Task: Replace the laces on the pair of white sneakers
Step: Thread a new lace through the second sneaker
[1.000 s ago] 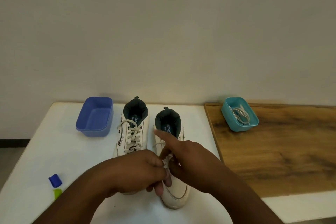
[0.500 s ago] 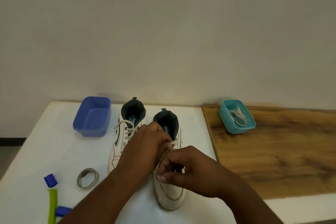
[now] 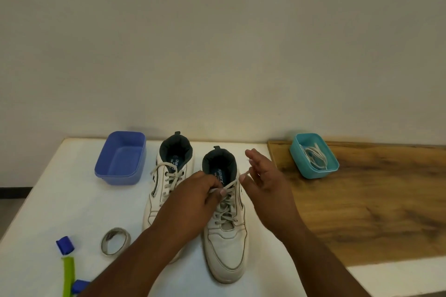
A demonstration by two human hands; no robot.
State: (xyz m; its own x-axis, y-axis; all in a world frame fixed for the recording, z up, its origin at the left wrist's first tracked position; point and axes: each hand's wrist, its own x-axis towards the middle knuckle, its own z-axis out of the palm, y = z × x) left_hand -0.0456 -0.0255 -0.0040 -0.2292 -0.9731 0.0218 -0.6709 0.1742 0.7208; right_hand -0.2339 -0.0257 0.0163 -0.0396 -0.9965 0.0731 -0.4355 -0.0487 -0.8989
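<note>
While the left hand [image 3: 193, 202] is pinching the lace [image 3: 229, 185] of the right sneaker [image 3: 225, 236], whose insole is reading "sparx", the right hand [image 3: 265, 183] is pinching the lace's other end beside it.

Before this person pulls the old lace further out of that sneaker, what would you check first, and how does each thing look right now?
1. Left hand grips the lace of the right-side sneaker: ok.
2. Right hand pinches the other lace end: ok, though the pinch is small in view.
3. Knot undone: ok, no bow shows, and both ends run loose to the hands.
4. Blue tub open and free for old laces: ok.
5. New laces ready in the teal tub: ok.
6. Other sneaker unlaced: not ok, it remains laced.
</note>
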